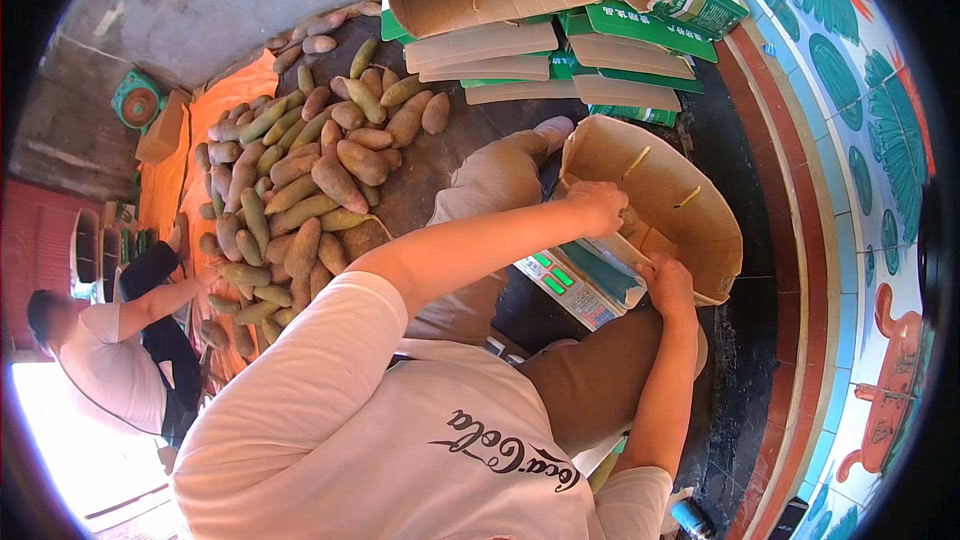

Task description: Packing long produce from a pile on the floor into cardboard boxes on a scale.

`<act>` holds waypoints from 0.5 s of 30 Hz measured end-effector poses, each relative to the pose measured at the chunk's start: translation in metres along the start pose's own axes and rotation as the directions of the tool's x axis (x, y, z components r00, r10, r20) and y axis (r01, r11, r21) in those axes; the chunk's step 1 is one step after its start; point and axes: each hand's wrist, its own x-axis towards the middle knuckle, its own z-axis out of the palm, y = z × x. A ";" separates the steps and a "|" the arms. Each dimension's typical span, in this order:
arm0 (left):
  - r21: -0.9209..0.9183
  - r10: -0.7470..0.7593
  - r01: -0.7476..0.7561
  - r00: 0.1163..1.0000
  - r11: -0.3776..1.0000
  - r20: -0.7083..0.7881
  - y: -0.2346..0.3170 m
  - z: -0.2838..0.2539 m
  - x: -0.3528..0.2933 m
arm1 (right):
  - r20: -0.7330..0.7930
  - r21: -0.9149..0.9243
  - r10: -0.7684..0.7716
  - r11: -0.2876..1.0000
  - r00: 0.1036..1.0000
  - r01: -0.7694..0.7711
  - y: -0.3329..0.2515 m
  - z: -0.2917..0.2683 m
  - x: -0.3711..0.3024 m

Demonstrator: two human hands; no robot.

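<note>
An open cardboard box (690,165) with yellow cord handles stands at the right, its brown inside facing up. My left hand (600,208) reaches over the box's left side, fingers curled at a brown tuber (628,223) that shows only in part. At the near edge of the box, my right hand (668,287) grips the cardboard wall. Below the box is a digital scale (575,290) with green lit displays and a keypad. My hands partly cover the inside of the box.
A large heap of long brown and greenish tubers (300,170) lies at the left, partly on an orange sheet (205,105). Green and brown cartons (530,50) are stacked at the far side. Another person (120,350) reaches toward the heap. A painted tiled wall (850,140) bounds the right.
</note>
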 end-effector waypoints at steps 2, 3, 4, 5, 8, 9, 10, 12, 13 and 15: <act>-0.100 0.094 -0.106 0.989 0.989 -0.115 0.001 -0.016 -0.017 | -0.007 -0.004 -0.003 1.000 1.000 0.003 0.001 0.002 0.000; -0.102 0.090 -0.102 0.989 0.990 -0.114 -0.002 -0.022 -0.025 | 0.012 -0.008 0.003 1.000 1.000 -0.003 0.001 0.001 0.001; -0.153 0.138 -0.174 0.965 0.973 -0.224 -0.009 -0.031 -0.035 | 0.032 -0.011 0.002 1.000 0.999 -0.002 -0.002 0.001 0.003; -0.196 0.184 -0.257 0.926 0.946 -0.330 -0.014 -0.040 -0.044 | 0.034 -0.013 0.003 1.000 0.999 -0.002 0.000 0.002 0.003; -0.190 0.200 -0.370 0.790 0.909 -0.580 -0.045 -0.070 -0.076 | 0.007 0.111 -0.020 0.994 1.000 0.019 0.000 0.002 0.001; -0.163 0.185 -0.376 0.733 0.912 -0.655 -0.061 -0.079 -0.086 | 0.011 0.097 -0.016 0.995 1.000 0.015 -0.004 -0.002 0.000; -0.172 0.118 -0.326 0.705 0.930 -0.699 -0.079 -0.084 -0.096 | 0.015 0.081 -0.010 0.997 1.000 0.009 -0.006 -0.004 0.000; -0.157 0.024 -0.231 0.631 0.960 -0.776 -0.120 -0.088 -0.115 | 0.020 0.036 0.010 0.999 1.000 -0.010 0.002 0.001 -0.002; -0.134 -0.004 -0.179 0.588 0.975 -0.809 -0.143 -0.084 -0.125 | 0.023 -0.006 0.029 1.000 0.999 -0.029 0.005 0.003 -0.002; -0.226 -0.231 0.090 0.632 0.970 -0.740 -0.190 -0.066 -0.153 | 0.061 -0.021 0.045 0.999 0.997 -0.044 -0.001 0.002 0.000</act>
